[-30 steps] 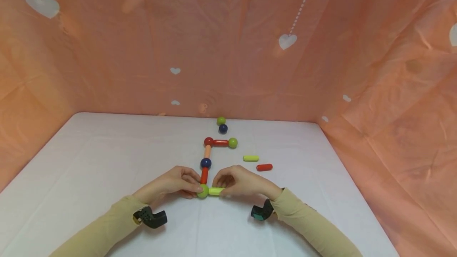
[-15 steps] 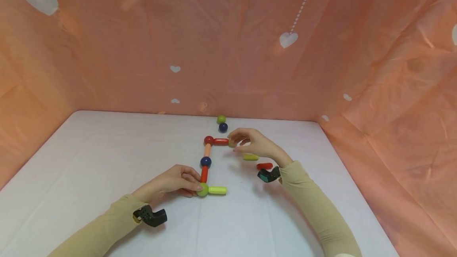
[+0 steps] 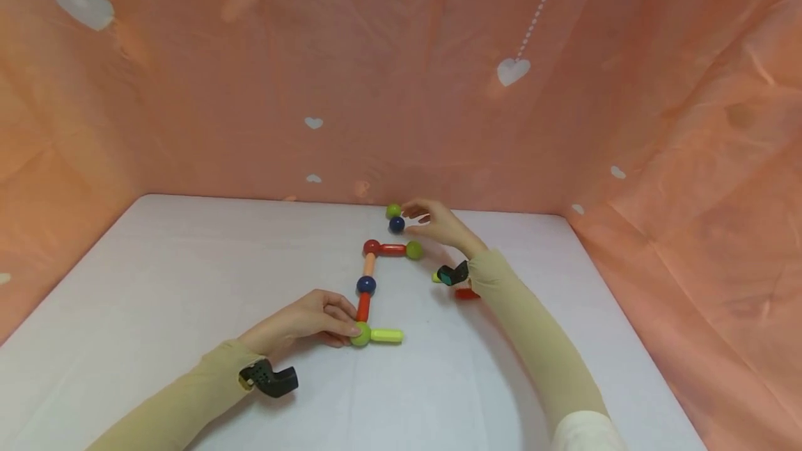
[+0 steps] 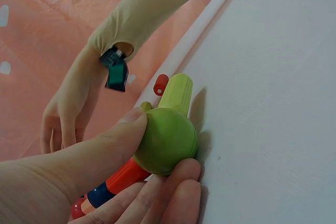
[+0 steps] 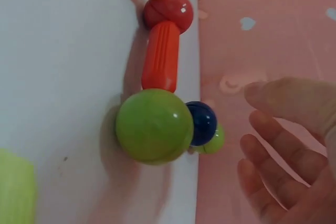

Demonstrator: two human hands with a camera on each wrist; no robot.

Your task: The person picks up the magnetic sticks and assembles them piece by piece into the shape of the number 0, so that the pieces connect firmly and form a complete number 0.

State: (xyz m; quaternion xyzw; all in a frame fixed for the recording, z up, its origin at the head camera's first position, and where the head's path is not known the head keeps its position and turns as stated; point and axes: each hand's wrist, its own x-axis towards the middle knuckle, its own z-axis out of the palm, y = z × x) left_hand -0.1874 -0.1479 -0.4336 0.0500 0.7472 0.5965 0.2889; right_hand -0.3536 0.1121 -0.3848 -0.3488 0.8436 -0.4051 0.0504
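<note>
My left hand (image 3: 319, 317) pinches the near green ball (image 4: 167, 141) between thumb and fingers. From that ball a yellow-green rod (image 3: 387, 335) points right and a red rod (image 3: 363, 306) runs away to a blue ball (image 3: 366, 285). Beyond it come a peach rod (image 3: 370, 264), a red ball (image 3: 372, 248), another red rod (image 5: 161, 56) and a green ball (image 5: 155, 126). My right hand (image 3: 441, 223) hovers at the back with relaxed fingers, holding nothing. It is just right of a loose dark blue ball (image 3: 397, 225) and a green ball (image 3: 393, 211).
A loose red rod (image 3: 466, 294) and a yellow-green rod (image 3: 436, 277) lie on the right, partly covered by the right wrist camera and sleeve. The white table (image 3: 219, 256) ends at an orange curtain (image 3: 351, 75) with hearts.
My right hand has let go of the near yellow-green rod and travelled away over the far green ball to the loose balls at the back. The left hand keeps its hold.
</note>
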